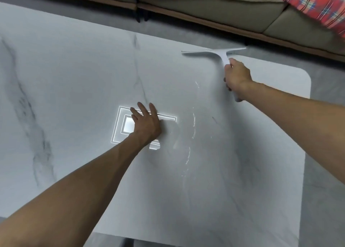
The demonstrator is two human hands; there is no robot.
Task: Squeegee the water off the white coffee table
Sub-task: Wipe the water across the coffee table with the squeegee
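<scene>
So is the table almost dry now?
Not yet. The right hand grips the squeegee, its blade at the far edge of the table. The left hand lies flat on the top. Shiny water streaks run down the middle, so those need wiping. The strip beside them looks drier, though that's hard to tell.
</scene>
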